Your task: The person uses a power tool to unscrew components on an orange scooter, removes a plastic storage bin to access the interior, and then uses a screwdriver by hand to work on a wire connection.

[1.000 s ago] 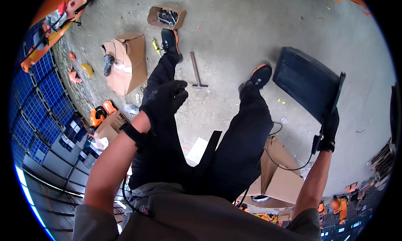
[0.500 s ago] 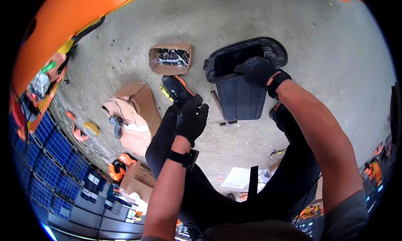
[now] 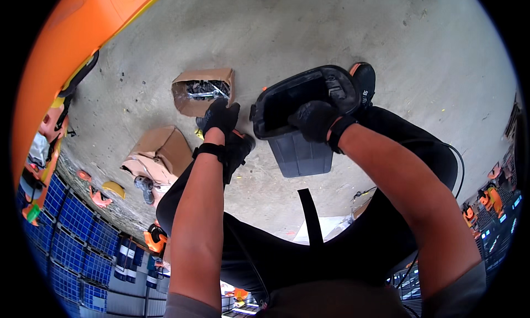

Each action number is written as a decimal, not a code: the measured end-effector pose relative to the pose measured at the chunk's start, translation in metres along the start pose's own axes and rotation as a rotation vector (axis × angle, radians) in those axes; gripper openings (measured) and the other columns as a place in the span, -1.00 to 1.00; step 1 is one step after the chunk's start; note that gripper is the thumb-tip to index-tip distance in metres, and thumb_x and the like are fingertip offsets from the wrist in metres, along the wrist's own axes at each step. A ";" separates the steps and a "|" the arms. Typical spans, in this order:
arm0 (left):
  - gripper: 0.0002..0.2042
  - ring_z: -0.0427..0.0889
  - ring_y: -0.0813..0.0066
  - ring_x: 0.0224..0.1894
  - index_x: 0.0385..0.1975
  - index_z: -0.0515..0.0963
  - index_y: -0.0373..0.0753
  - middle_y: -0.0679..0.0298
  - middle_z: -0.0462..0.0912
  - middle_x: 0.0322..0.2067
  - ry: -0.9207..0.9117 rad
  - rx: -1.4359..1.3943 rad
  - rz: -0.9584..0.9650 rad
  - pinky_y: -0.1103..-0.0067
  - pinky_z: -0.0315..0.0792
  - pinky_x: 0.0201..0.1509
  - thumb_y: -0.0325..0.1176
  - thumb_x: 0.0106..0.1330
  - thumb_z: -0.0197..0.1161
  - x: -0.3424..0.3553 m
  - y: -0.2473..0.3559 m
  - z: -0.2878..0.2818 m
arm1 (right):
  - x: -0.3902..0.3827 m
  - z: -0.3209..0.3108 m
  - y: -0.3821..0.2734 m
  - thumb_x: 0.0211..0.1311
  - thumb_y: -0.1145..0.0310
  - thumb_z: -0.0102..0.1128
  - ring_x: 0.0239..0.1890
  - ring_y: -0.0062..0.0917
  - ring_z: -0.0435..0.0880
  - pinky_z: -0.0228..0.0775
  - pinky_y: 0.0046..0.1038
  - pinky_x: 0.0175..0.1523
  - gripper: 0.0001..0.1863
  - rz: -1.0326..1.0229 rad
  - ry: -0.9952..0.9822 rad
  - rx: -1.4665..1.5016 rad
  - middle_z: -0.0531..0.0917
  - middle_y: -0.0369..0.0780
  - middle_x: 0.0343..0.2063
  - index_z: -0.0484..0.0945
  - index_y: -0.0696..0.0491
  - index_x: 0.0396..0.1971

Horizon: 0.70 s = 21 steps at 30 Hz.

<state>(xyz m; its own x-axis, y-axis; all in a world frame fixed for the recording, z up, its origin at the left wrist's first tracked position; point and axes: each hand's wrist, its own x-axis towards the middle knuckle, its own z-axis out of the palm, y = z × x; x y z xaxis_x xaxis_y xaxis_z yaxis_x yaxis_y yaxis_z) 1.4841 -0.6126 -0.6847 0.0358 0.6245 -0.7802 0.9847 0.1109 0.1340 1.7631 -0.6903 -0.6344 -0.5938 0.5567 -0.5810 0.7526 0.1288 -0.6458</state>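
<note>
My gloved left hand [image 3: 220, 118] reaches to the near side of a small open cardboard box [image 3: 182, 101], with thumb and fingers partly apart and nothing visible in them. In that box lie black pieces and a silver wrench [image 3: 205, 95]. My gloved right hand [image 3: 316, 122] closes over the near rim of a black plastic bin [image 3: 301, 155], fingers curled toward the inside. The bin stands open on the concrete floor, its inside dark.
My left shoe [image 3: 242, 142] is just below the small box; my right shoe [image 3: 364, 79] is past the bin's right side. A larger crumpled cardboard box [image 3: 160, 152] with a grey power tool [image 3: 144, 189] lies left. Something large and orange [image 3: 88, 31] fills the upper left.
My left hand has moved forward from over my left shoe to the small box. My right leg has moved forward beside the bin. The right hand stays on the rim.
</note>
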 end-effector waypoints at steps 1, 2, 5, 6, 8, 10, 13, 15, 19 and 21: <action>-0.58 0.63 -0.10 -0.07 -0.24 0.64 -0.31 -0.07 0.68 -0.22 0.086 -0.020 0.014 0.21 0.47 0.04 -0.02 0.18 0.28 0.004 -0.001 0.009 | 0.002 0.006 -0.005 0.23 0.34 0.06 -0.17 -0.20 0.71 0.54 -0.18 -0.08 -0.76 0.002 -0.030 0.011 0.71 -0.10 -0.31 0.67 -0.03 -0.19; -0.39 0.54 -0.01 0.18 0.12 0.52 -0.26 -0.05 0.59 0.09 -0.115 0.027 -0.111 0.26 0.42 0.24 0.06 0.18 0.27 0.016 0.013 0.006 | 0.003 0.015 -0.006 0.22 0.34 0.08 -0.17 -0.20 0.71 0.54 -0.18 -0.08 -0.77 0.009 -0.060 0.022 0.71 -0.10 -0.31 0.66 -0.03 -0.19; -0.37 0.54 0.01 0.18 0.15 0.51 -0.26 -0.06 0.58 0.11 0.087 -0.041 -0.177 0.26 0.42 0.25 0.06 0.16 0.29 0.024 0.035 0.020 | 0.005 0.028 -0.011 0.15 0.34 0.15 -0.18 -0.17 0.70 0.54 -0.16 -0.10 -0.74 0.024 -0.142 0.095 0.71 -0.11 -0.31 0.64 0.00 -0.16; -0.40 0.56 0.03 0.16 0.10 0.54 -0.26 -0.03 0.58 0.11 0.020 -0.045 -0.228 0.24 0.45 0.22 0.07 0.18 0.28 0.034 0.040 0.019 | 0.009 0.025 -0.010 0.12 0.32 0.19 -0.17 -0.17 0.70 0.54 -0.15 -0.10 -0.72 -0.012 -0.214 0.070 0.71 -0.11 -0.31 0.64 0.00 -0.15; -0.42 0.58 0.03 0.14 0.06 0.56 -0.26 -0.02 0.60 0.09 -0.007 0.000 -0.254 0.24 0.47 0.19 0.09 0.20 0.25 0.043 0.044 0.020 | 0.019 0.013 -0.008 0.06 0.27 0.28 -0.16 -0.16 0.70 0.53 -0.13 -0.09 -0.67 -0.083 -0.350 0.003 0.71 -0.11 -0.30 0.63 0.00 -0.14; -0.45 0.60 0.02 0.11 0.01 0.60 -0.25 -0.01 0.62 0.05 -0.002 0.018 -0.299 0.24 0.48 0.18 0.11 0.23 0.20 0.054 0.048 0.018 | 0.027 0.007 -0.008 -0.07 0.17 0.41 -0.15 -0.16 0.70 0.52 -0.09 -0.08 -0.55 -0.181 -0.512 -0.010 0.72 -0.12 -0.29 0.63 -0.01 -0.12; -0.41 0.61 0.03 0.11 0.00 0.63 -0.21 -0.02 0.61 0.08 -0.047 0.059 -0.308 0.21 0.47 0.18 0.18 0.27 0.06 0.070 0.034 0.027 | 0.037 -0.005 -0.024 -0.17 -0.08 0.52 -0.04 -0.15 0.67 0.50 -0.14 0.06 -0.31 -0.268 -0.703 0.030 0.72 -0.12 -0.17 0.62 -0.02 0.00; -0.45 0.60 0.03 0.13 -0.01 0.65 -0.19 -0.02 0.63 0.06 -0.044 0.109 -0.246 0.24 0.45 0.22 0.14 0.28 0.03 0.079 0.016 0.043 | 0.055 -0.019 -0.030 0.13 -0.12 0.26 0.20 -0.31 0.53 0.24 -0.33 0.33 -0.37 -0.396 -0.877 -0.121 0.62 -0.11 0.09 0.58 -0.09 0.15; -0.44 0.57 -0.06 0.14 0.03 0.59 -0.33 -0.15 0.59 0.05 -0.069 -0.001 -0.221 0.24 0.42 0.25 0.06 0.30 0.05 0.081 0.037 0.013 | 0.097 -0.022 0.005 0.07 -0.12 0.23 0.09 -0.17 0.60 0.40 -0.25 0.20 -0.42 -0.310 -0.637 0.218 0.67 -0.09 0.01 0.68 0.01 -0.03; -0.52 0.64 -0.01 0.05 -0.09 0.66 -0.28 -0.07 0.68 -0.07 0.060 0.004 -0.238 0.26 0.50 0.15 0.00 0.30 0.04 0.089 0.033 0.008 | 0.109 -0.054 0.011 0.06 -0.07 0.25 0.02 -0.13 0.64 0.47 -0.22 0.11 -0.46 -0.178 -0.377 0.002 0.70 -0.08 -0.08 0.69 0.05 -0.10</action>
<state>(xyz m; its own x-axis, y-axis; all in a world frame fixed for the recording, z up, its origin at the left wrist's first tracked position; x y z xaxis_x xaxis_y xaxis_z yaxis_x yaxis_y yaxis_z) 1.5213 -0.5592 -0.7548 -0.2072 0.6261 -0.7517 0.9649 0.2575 -0.0515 1.7217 -0.5835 -0.6782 -0.7777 0.1858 -0.6005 0.6282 0.1944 -0.7534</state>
